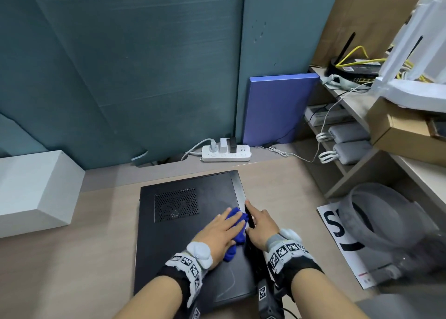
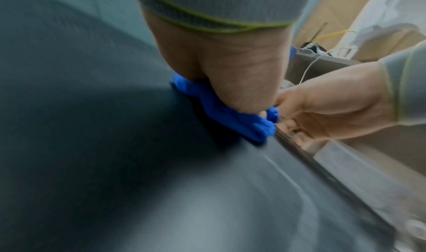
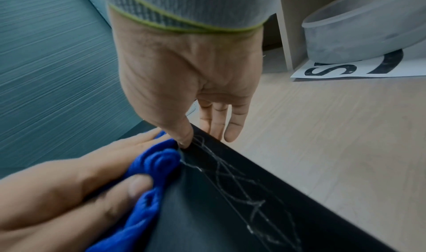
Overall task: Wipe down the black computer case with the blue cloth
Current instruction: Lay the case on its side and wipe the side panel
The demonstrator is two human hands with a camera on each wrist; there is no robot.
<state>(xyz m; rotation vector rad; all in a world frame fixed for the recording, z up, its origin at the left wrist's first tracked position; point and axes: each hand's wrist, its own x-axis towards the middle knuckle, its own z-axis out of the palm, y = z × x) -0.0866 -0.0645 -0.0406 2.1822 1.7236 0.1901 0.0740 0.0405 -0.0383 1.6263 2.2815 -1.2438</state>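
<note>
Both forearms reach in over the near end of the black computer case (image 1: 183,234), which lies flat on the wood-grain tabletop (image 1: 72,258). Its matte top panel carries a perforated vent grille (image 1: 176,204) toward the far left and pale scratch-like streaks (image 3: 230,179) along the right edge. On that panel, just beside the right edge, the left hand (image 1: 223,234) presses the bunched blue cloth (image 1: 237,232) with fingers laid out flat. Next to the cloth, the right hand (image 1: 259,225) grips the case's right edge, thumb on top and fingers down the side.
</note>
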